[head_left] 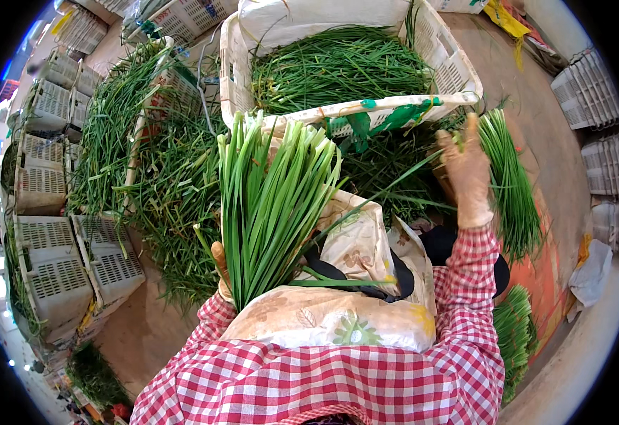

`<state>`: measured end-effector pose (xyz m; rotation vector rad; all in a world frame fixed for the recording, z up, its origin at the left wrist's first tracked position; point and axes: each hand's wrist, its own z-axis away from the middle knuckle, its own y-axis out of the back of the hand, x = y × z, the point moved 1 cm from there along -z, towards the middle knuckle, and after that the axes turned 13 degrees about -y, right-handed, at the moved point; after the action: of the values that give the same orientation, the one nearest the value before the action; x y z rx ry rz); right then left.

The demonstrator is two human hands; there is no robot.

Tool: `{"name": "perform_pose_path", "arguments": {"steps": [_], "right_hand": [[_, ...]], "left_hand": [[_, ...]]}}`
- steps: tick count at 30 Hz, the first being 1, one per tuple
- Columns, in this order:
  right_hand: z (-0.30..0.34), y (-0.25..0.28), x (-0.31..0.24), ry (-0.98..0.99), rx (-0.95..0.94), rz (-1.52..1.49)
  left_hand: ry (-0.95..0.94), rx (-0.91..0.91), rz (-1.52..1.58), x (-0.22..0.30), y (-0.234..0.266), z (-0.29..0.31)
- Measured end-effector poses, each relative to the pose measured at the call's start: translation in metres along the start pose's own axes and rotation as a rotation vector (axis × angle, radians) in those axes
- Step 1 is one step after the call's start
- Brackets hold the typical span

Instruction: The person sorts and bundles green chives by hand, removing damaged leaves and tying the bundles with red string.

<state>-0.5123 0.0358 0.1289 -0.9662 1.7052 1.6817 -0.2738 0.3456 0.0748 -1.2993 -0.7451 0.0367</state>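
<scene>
My left hand (222, 271) grips a thick bunch of garlic chives (274, 205), pale cut ends pointing up and away from me. The bunch hides most of that hand; a thumb or finger shows at its left edge. My right hand (467, 173), in a tan glove, is raised to the right with bent fingers. A long chive leaf (394, 183) runs slantwise from beside the bunch to these fingers, and small yellowish bits show between them. Just right of this hand lies another neat bunch of chives (511, 188).
A white plastic crate (458, 67) of loose chives stands ahead. To the left are an overfull crate of chives (122, 120), a heap of loose leaves (182, 212) and stacked crates (51, 262). More chives (513, 336) lie at lower right. A patterned apron (281, 319) covers my lap.
</scene>
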Motion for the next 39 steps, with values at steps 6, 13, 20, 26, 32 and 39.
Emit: {"name": "perform_pose_path", "arguments": {"steps": [6,13,20,26,32,39], "right_hand": [[0.080,-0.059,-0.067,-0.327,-0.999,-0.339],[0.038,-0.051,-0.022,0.067,-0.416,-0.231],[0.023,-0.027,-0.034,0.013,-0.650,0.006],[0.077,-0.063,-0.059,-0.196,-0.760,-0.543],[-0.011,-0.006,-0.025,0.305,0.294,0.575],[0.064,-0.054,-0.103,-0.009,-0.713,-0.243]], "left_hand": [[0.025,0.018,-0.068,0.000,-0.008,-0.002],[0.011,-0.001,-0.041,0.003,0.014,0.002],[0.059,-0.045,-0.073,0.006,0.004,0.000],[0.011,0.047,-0.078,-0.002,-0.010,-0.005],[0.063,-0.031,-0.144,0.015,0.005,-0.004],[0.078,-0.035,-0.230,0.019,0.022,0.001]]}}
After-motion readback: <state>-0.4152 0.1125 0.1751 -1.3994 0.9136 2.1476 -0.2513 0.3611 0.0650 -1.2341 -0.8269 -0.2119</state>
